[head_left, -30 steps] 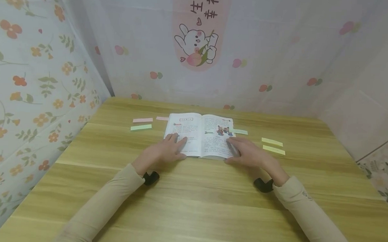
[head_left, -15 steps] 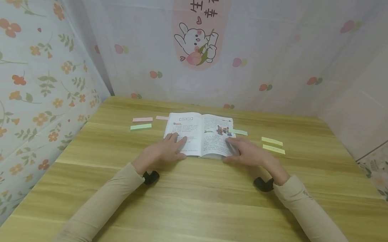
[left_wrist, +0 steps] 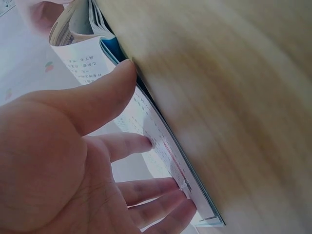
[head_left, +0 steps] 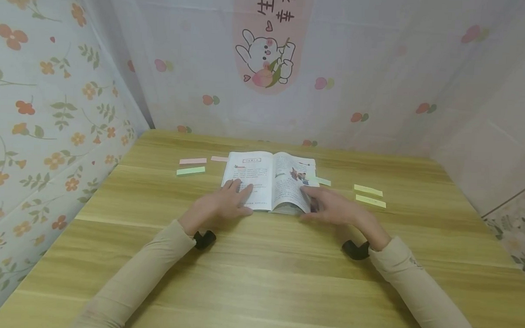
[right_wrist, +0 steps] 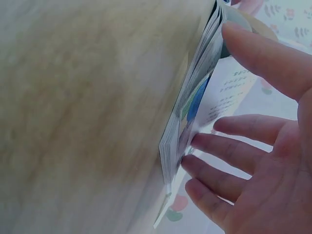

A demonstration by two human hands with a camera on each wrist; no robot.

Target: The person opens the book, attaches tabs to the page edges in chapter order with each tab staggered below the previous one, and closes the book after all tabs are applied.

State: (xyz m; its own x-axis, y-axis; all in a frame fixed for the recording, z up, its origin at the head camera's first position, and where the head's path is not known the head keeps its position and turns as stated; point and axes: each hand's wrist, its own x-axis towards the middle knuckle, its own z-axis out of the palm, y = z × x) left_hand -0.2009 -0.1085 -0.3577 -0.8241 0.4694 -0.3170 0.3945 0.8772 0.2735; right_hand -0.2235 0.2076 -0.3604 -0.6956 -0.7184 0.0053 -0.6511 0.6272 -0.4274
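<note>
A book [head_left: 253,175] lies spread on the wooden table, printed text on both sides and a small coloured picture on the right. My left hand [head_left: 233,200] rests on the left page, its fingers straight and its thumb along the near edge. My right hand [head_left: 332,206] is at the right side of the book, with its fingertips [right_wrist: 195,141] touching a page [head_left: 290,184] that arches up off those beneath. In the right wrist view, the thumb [right_wrist: 265,58] overlaps the near edge of the page. A green paper strip [head_left: 322,181] sticks out past the book's right side.
Left of the book lie a pink strip [head_left: 193,161] and a green strip [head_left: 191,171]; another pink strip [head_left: 219,158] meets its left edge. Two yellow strips [head_left: 368,190] lie to the right. A printed curtain [head_left: 356,75] hangs behind the table [head_left: 258,275].
The right page has risen into an arch, and my right fingers have shifted slightly left with it. The green strip at that side has tilted and moved a little left. My left hand stays put.
</note>
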